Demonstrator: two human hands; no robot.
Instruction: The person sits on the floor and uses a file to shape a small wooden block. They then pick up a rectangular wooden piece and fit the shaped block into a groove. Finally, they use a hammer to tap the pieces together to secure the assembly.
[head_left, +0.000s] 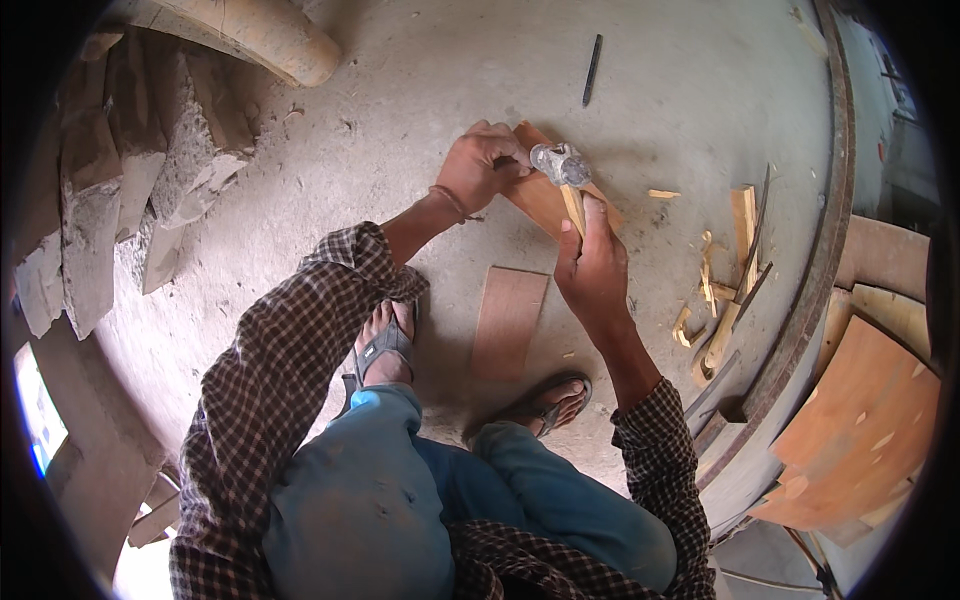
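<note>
My right hand (pixel 597 262) is wrapped around the wooden handle of a hammer (pixel 562 164). Its grey metal head sits over a reddish-brown wooden board (pixel 541 204), close to my left fingers. Those fingers on my left hand (pixel 484 163) are curled closed at the board's upper left edge. Whether a small thing is also pinched between them is hidden. A second flat reddish-brown piece of board (pixel 508 322) lies on the floor between my sandalled feet.
A dark pencil-like stick (pixel 592 70) lies beyond the board. Wood strips (pixel 743 232) and shavings (pixel 708 262) are scattered right, beside a long curved dark edge (pixel 835 180). Thin wooden sheets (pixel 862 425) lean farther right. Rough blocks (pixel 90 170) and a round log (pixel 270 40) stand left.
</note>
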